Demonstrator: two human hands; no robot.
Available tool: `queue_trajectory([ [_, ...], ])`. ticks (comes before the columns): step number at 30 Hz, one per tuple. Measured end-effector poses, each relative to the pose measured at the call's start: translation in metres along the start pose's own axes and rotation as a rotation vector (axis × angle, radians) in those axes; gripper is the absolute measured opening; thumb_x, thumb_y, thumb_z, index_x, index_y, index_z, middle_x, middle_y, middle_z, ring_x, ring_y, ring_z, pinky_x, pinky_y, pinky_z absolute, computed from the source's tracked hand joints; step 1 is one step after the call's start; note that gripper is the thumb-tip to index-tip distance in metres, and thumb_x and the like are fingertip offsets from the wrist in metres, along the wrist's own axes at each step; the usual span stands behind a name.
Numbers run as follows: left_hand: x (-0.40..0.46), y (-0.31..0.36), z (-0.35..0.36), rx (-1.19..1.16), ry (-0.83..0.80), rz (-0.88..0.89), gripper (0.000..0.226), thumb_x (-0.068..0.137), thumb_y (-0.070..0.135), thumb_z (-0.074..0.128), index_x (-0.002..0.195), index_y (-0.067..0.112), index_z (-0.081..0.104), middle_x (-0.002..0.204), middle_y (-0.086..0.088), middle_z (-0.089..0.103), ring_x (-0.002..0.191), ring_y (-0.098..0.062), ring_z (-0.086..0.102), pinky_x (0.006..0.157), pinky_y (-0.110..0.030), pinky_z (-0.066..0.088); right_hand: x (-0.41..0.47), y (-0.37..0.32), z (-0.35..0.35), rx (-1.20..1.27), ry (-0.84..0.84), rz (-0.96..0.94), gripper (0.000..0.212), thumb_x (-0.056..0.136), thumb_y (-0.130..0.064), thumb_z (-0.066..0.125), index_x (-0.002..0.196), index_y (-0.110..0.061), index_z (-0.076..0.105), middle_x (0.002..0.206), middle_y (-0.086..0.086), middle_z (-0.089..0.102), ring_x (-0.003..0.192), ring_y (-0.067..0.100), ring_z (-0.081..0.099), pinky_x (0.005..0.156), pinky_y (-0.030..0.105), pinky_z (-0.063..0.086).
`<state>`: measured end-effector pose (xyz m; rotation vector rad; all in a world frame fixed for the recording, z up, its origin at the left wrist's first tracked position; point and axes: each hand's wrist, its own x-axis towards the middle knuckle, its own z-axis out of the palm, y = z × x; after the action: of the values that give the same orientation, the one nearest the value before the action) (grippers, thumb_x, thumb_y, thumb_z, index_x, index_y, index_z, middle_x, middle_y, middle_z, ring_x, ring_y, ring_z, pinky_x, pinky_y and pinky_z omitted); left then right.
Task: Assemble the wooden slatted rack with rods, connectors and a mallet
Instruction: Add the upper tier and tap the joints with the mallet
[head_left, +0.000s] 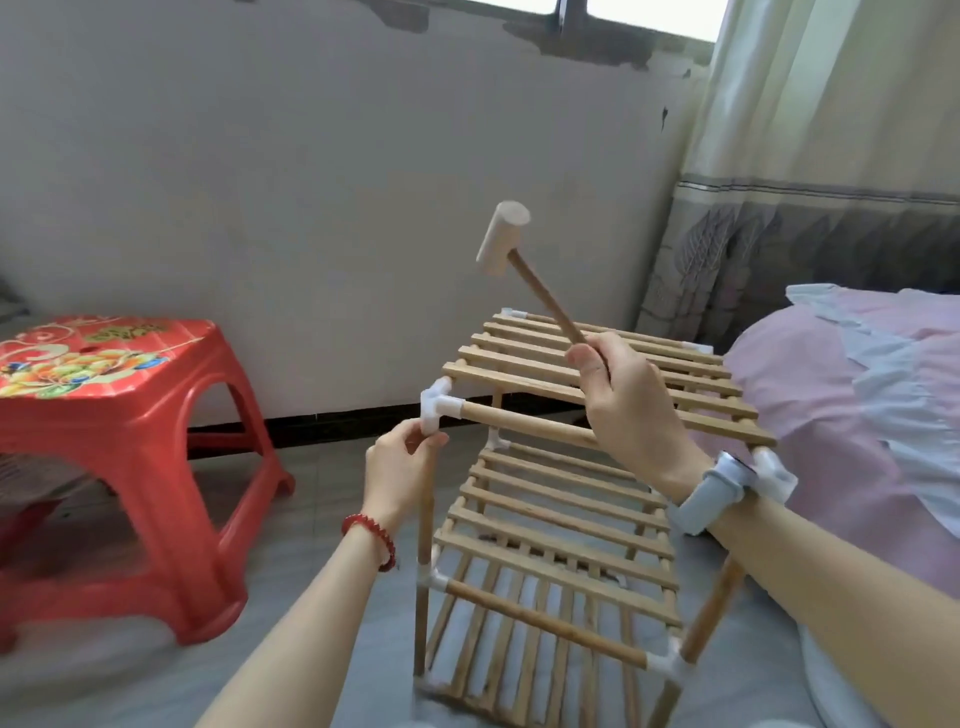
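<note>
The wooden slatted rack (566, 499) stands on the grey floor (311, 519), centre right, just beside a pink-covered bed (841, 395) on its right. It is built of pale round rods and flat slats joined by white plastic connectors. Three slatted tiers are visible: top, middle and bottom. The slats are thin, straight and evenly spaced.

The left hand (400, 467) grips the near-left upright rod (426, 525) just below the top corner connector (436, 408), a white multi-socket piece with one socket facing up. A red beaded bracelet (371, 538) circles that wrist.

The right hand (628, 410) is clamped on the handle of one wooden mallet (524, 265), raised above the top tier. The mallet has a smooth, pale cylindrical head and a darker round handle, tilted up and to the left. A pale grey watch (714, 491) sits on the right wrist.

The two hands are apart, each holding a separate item.

One red moulded plastic stool (119, 431) with a floral printed top stands to the left, well apart from the rack. A plain wall (311, 182) lies beyond, and a patterned curtain (810, 208) hangs far right.
</note>
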<state>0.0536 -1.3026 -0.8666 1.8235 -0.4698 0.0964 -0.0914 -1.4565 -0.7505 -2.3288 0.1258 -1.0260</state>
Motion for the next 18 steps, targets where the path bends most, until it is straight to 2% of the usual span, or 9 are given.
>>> queue_trajectory([
  [2,-0.004,-0.003,-0.004,-0.049,-0.065,-0.021,0.011,0.091,0.016,0.061,0.096,0.024,0.067,0.086,0.012,0.067,0.083,0.002,0.059,0.066,-0.009,0.041,-0.021,-0.008,0.009,0.005,-0.012,0.010,0.018,0.100,-0.020,0.038,0.104,-0.009,0.052,0.067,-0.003,0.054,0.053,0.008,0.051,0.050,0.022,0.042],
  [4,-0.008,-0.007,-0.007,-0.073,-0.130,-0.038,0.016,0.092,0.011,0.058,0.098,0.025,0.065,0.092,0.008,0.067,0.089,-0.003,0.060,0.074,-0.013,0.047,-0.032,-0.015,0.024,-0.319,-0.359,0.097,0.025,0.102,-0.027,0.034,0.109,-0.013,0.052,0.081,0.002,0.060,0.070,0.016,0.058,0.065,0.033,0.047],
  [5,-0.012,-0.009,-0.008,-0.076,-0.157,-0.048,0.019,0.093,0.009,0.056,0.101,0.025,0.064,0.095,0.007,0.067,0.092,-0.005,0.061,0.076,-0.015,0.047,-0.030,-0.017,0.026,-0.451,-0.434,0.091,0.028,0.102,-0.031,0.032,0.110,-0.015,0.054,0.088,0.004,0.062,0.079,0.022,0.059,0.073,0.039,0.048],
  [6,-0.015,-0.012,-0.009,-0.074,-0.176,-0.059,0.022,0.093,0.008,0.054,0.105,0.025,0.063,0.097,0.007,0.067,0.096,-0.008,0.061,0.076,-0.014,0.046,-0.024,-0.021,0.024,-0.470,-0.402,0.088,0.030,0.101,-0.033,0.033,0.109,-0.015,0.055,0.091,0.006,0.063,0.083,0.026,0.060,0.076,0.043,0.049],
  [9,-0.019,-0.016,-0.015,-0.050,-0.219,-0.080,0.031,0.095,0.007,0.050,0.122,0.018,0.060,0.108,0.003,0.065,0.104,-0.011,0.058,0.075,-0.011,0.044,-0.007,-0.039,0.015,-0.159,-0.018,0.001,0.027,0.101,-0.028,0.038,0.108,-0.010,0.056,0.082,0.004,0.062,0.075,0.027,0.061,0.068,0.041,0.050],
  [11,-0.020,-0.018,-0.018,-0.031,-0.236,-0.093,0.033,0.096,0.007,0.048,0.126,0.016,0.058,0.112,0.001,0.064,0.107,-0.012,0.057,0.082,-0.017,0.046,-0.013,-0.037,0.017,-0.178,-0.050,0.002,0.024,0.101,-0.025,0.037,0.110,-0.009,0.052,0.077,0.003,0.060,0.070,0.025,0.061,0.063,0.041,0.051],
  [14,-0.026,-0.025,-0.015,0.000,-0.272,-0.120,0.032,0.097,0.011,0.047,0.129,0.015,0.054,0.115,0.001,0.061,0.111,-0.015,0.055,0.091,-0.025,0.043,-0.047,-0.002,0.023,-0.353,-0.359,0.143,0.026,0.102,-0.028,0.032,0.111,-0.014,0.053,0.086,0.002,0.062,0.077,0.021,0.061,0.067,0.037,0.050],
  [16,-0.028,-0.035,-0.012,0.019,-0.310,-0.150,0.034,0.099,0.015,0.045,0.133,0.015,0.049,0.122,0.000,0.057,0.116,-0.016,0.052,0.096,-0.029,0.042,-0.063,0.026,0.008,-0.198,-0.246,0.170,0.021,0.102,-0.026,0.035,0.102,-0.017,0.053,0.072,-0.004,0.057,0.061,0.009,0.056,0.054,0.025,0.041],
  [18,-0.028,-0.044,-0.007,0.046,-0.334,-0.193,0.030,0.100,0.019,0.043,0.130,0.016,0.048,0.120,0.000,0.054,0.112,-0.015,0.051,0.096,-0.033,0.042,-0.076,0.051,-0.014,-0.159,0.015,0.089,0.020,0.101,-0.027,0.036,0.091,-0.015,0.050,0.063,-0.010,0.048,0.053,0.005,0.049,0.053,0.017,0.034],
])
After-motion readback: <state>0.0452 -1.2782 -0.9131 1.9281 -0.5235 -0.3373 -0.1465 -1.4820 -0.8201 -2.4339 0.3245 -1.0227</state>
